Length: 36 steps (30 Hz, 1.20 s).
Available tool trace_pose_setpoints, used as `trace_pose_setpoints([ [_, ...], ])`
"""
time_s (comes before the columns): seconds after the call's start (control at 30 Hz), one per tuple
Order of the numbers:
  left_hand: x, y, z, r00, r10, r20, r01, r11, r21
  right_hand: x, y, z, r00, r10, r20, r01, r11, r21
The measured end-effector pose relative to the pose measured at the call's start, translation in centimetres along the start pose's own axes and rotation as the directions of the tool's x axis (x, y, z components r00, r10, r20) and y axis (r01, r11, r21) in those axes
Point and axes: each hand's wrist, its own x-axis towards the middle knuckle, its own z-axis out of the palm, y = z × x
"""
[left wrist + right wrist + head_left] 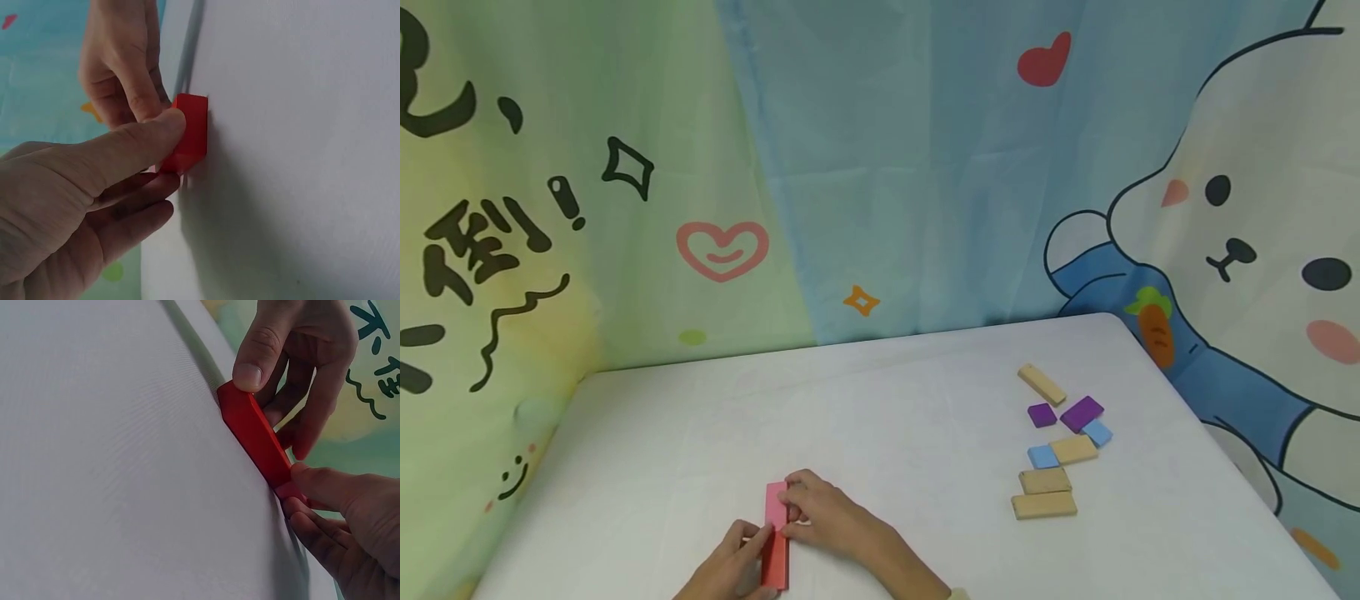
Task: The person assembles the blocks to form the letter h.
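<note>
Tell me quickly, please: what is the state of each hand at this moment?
Left hand: closed, holding the red block.
Right hand: closed, holding the pink block.

Ten blocks on one tabletop, and here's the tally! Wooden blocks lead with four, purple blocks count two, blue blocks match them at two, and it's a single pink block, a single red block. Up on the curtain we're seeing two hearts, two four-pointed stars and one big white cartoon animal!
</note>
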Motion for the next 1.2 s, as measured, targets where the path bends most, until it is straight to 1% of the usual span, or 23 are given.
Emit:
trace_pose_setpoints([
  [0.13, 0.1, 0.1, 0.0, 1.0, 0.022, 0.009, -0.022, 1.0, 0.005, 0.0, 0.0, 0.0, 1.0, 0.001, -0.006, -0.002, 1.0, -0.019],
  [0.23, 0.2, 0.0, -0.2, 0.998, 0.064, 0.018, -0.065, 0.995, 0.069, 0.0, -0.1, 0.1, 1.0, 0.003, -0.009, -0.003, 1.0, -0.02],
  [0.37, 0.4, -0.2, -0.6, 0.996, 0.083, 0.024, -0.085, 0.991, 0.107, 0.1, -0.1, 0.1, 1.0, 0.013, -0.008, -0.013, 1.0, -0.009],
  [0.47, 0.4, -0.5, -0.8, 0.995, 0.096, 0.01, -0.097, 0.993, 0.071, 0.0, -0.2, 0.1, 1.0, 0.015, -0.005, -0.015, 1.0, -0.006],
  [0.53, 0.5, -0.7, -1.0, 0.992, 0.128, -0.01, -0.128, 0.99, 0.06, 0.0, -0.2, 0.0, 1.0, 0.015, -0.005, -0.015, 1.0, -0.007],
  [0.6, 0.5, -0.9, -1.1, 0.989, 0.146, -0.023, -0.145, 0.988, 0.054, 0.0, -0.1, 0.1, 1.0, 0.017, -0.004, -0.017, 1.0, -0.005],
  [0.7, 0.7, -0.8, -1.3, 0.989, 0.144, -0.028, -0.143, 0.989, 0.028, -0.1, 0.1, 0.0, 0.999, 0.035, 0.003, -0.035, 0.999, 0.027],
  [0.8, 1.0, -0.4, -1.5, 0.995, 0.099, 0.004, -0.099, 0.995, -0.023, -0.9, 0.3, -0.4, 0.996, 0.085, 0.005, -0.085, 0.993, 0.086],
  [0.9, 1.2, -0.1, -1.6, 0.998, 0.045, 0.038, -0.043, 0.997, -0.059, -2.8, 0.6, -1.7, 0.988, 0.153, -0.008, -0.151, 0.982, 0.118],
  [0.93, 1.2, 0.0, -1.6, 0.998, 0.042, 0.043, -0.04, 0.997, -0.06, -3.7, 0.8, -2.3, 0.985, 0.168, -0.029, -0.164, 0.979, 0.118],
  [0.97, 1.2, 0.0, -1.6, 0.998, 0.051, 0.04, -0.049, 0.997, -0.054, -4.8, 1.2, -2.9, 0.983, 0.171, -0.066, -0.163, 0.981, 0.108],
  [1.03, 1.0, 0.0, -1.6, 0.997, 0.075, 0.026, -0.074, 0.997, -0.032, -7.2, 2.1, -4.2, 0.971, 0.187, -0.15, -0.176, 0.981, 0.087],
  [1.07, 0.9, -0.1, -1.5, 0.995, 0.1, 0.007, -0.1, 0.995, -0.017, -8.5, 2.6, -4.9, 0.958, 0.215, -0.192, -0.204, 0.976, 0.077],
  [1.13, 0.8, -0.3, -1.6, 0.987, 0.159, -0.033, -0.158, 0.987, 0.024, -10.8, 3.6, -5.9, 0.914, 0.275, -0.299, -0.268, 0.961, 0.065],
  [1.2, 0.6, -0.4, -1.7, 0.982, 0.179, -0.052, -0.177, 0.983, 0.041, -12.8, 4.5, -6.8, 0.854, 0.356, -0.379, -0.369, 0.929, 0.041],
])
